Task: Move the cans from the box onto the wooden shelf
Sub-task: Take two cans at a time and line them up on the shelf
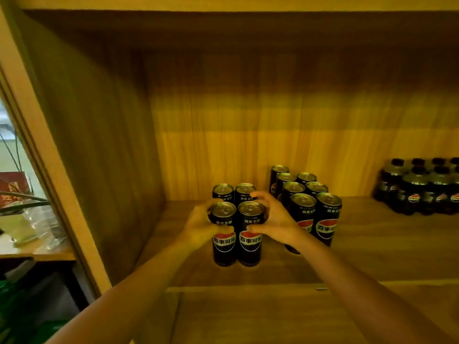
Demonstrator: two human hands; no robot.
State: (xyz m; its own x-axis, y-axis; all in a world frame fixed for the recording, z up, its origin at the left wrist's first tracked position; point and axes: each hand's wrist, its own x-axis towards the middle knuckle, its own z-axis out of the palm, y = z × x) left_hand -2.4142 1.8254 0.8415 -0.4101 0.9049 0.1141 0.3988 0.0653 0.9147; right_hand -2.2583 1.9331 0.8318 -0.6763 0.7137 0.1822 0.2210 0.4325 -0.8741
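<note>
Between the two hands, on the wooden shelf [360,249], stands a block of four black cans [237,227], upright and touching in two rows. On its left side the left hand [201,225] wraps the front left can, thumb across the label and fingers curled behind, a closed grip on the block. On its right side the right hand [275,219] presses in, thumb on the front right can and fingers hooked over the back right can's top. Just right of the right hand stands a second cluster of cans [306,202], upright in two rows. Well to the right, near the back wall, sits a pack of dark bottles [422,189].
</note>
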